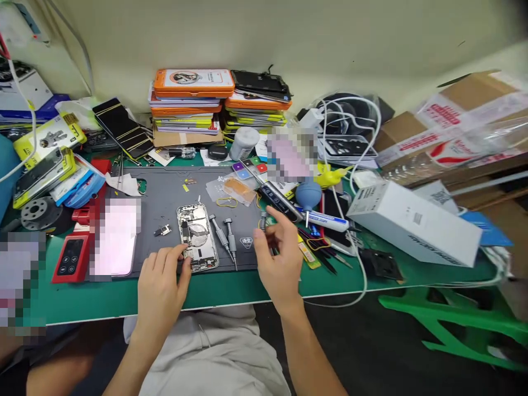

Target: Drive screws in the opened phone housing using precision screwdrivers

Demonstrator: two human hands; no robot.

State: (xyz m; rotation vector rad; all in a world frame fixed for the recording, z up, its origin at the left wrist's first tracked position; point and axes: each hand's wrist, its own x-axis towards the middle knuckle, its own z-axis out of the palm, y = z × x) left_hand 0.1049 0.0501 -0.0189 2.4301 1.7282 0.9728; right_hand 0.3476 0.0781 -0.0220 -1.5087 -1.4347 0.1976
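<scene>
An opened phone body (197, 236) lies on a dark grey work mat (165, 190), its inner parts showing. My left hand (161, 286) rests at the mat's front edge, fingers spread, with thumb and forefinger touching the phone's lower left corner. My right hand (278, 258) hovers to the right of the mat with fingers loosely curled and the forefinger stretched out; nothing shows clearly in it. Two small screwdrivers (225, 236) lie between the phone and my right hand. A small loose part (163, 230) sits left of the phone.
Stacks of orange and yellow boxes (192, 99) stand at the back. A white carton (412, 223), cables, a blue air blower (308, 195) and tools crowd the right. A red device (70, 257) sits left. A green stool (454, 324) stands below right.
</scene>
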